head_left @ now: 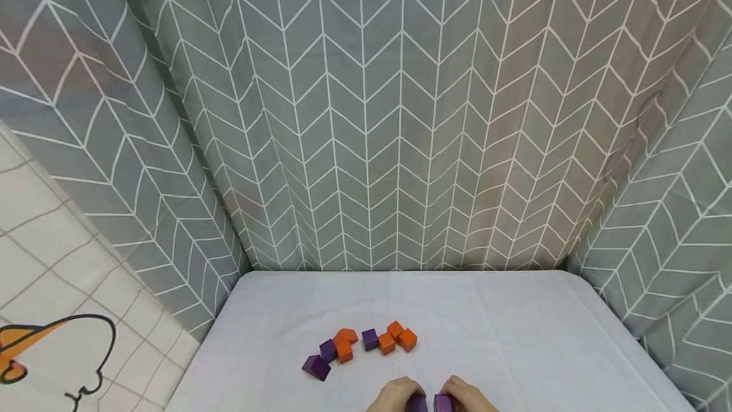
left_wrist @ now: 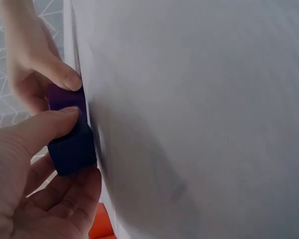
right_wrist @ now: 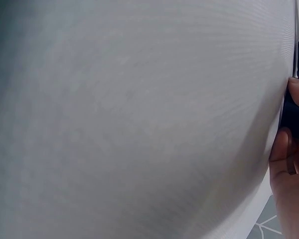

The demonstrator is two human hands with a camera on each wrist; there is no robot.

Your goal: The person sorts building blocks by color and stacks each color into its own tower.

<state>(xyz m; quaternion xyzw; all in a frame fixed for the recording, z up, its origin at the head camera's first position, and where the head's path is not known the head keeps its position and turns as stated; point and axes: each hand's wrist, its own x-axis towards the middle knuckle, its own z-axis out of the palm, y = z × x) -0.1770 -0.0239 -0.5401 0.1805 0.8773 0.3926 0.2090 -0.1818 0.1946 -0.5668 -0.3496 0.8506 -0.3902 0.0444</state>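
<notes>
Near the table's front edge, at the bottom of the head view, my left hand (head_left: 393,395) pinches a purple block (head_left: 418,404) between thumb and fingers. Just to its right, my right hand (head_left: 467,394) holds another purple block (head_left: 443,402). A narrow gap shows between the two blocks there. Seen from the left wrist, the left hand's block (left_wrist: 74,149) looks dark blue in shadow, and the right hand's block (left_wrist: 65,97) sits close behind it. In the right wrist view only part of the right hand (right_wrist: 291,184) and its dark block (right_wrist: 294,117) appear, at the right edge.
Beyond the hands on the white table (head_left: 515,329) lies a loose row of blocks: a purple wedge (head_left: 317,367), purple cubes (head_left: 328,350) (head_left: 370,339), an orange wedge-like block (head_left: 346,335) and several orange cubes (head_left: 387,343). Patterned grey curtains (head_left: 377,113) surround the table.
</notes>
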